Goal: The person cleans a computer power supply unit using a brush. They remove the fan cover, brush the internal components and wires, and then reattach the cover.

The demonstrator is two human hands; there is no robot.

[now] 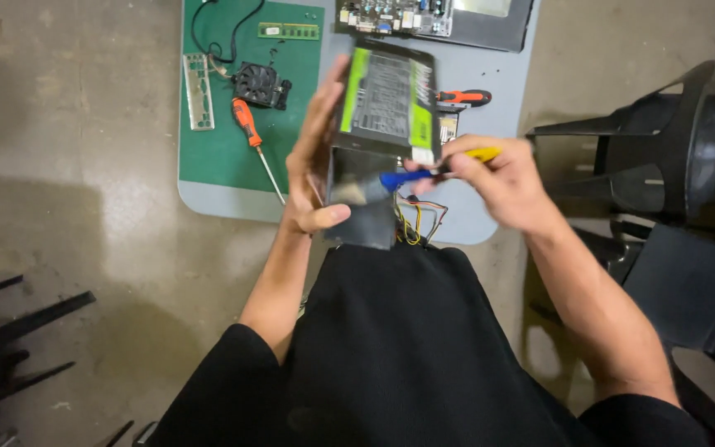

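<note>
The left hand [312, 157] clamped a boxy power supply [382, 141] by its side, thumb over the near lower corner and fingers up the far edge, lifting it off the table [490, 124] above the lap so its face tilted toward the worker. The right hand [498, 178] pinched a blue-and-yellow tool [436, 170], its blue tip laid against the unit just right of that grip. Coloured wires [415, 219] dangled below the grip. Beyond it lay a fan [260, 84] and an orange screwdriver [251, 132] on a green mat [225, 157].
</note>
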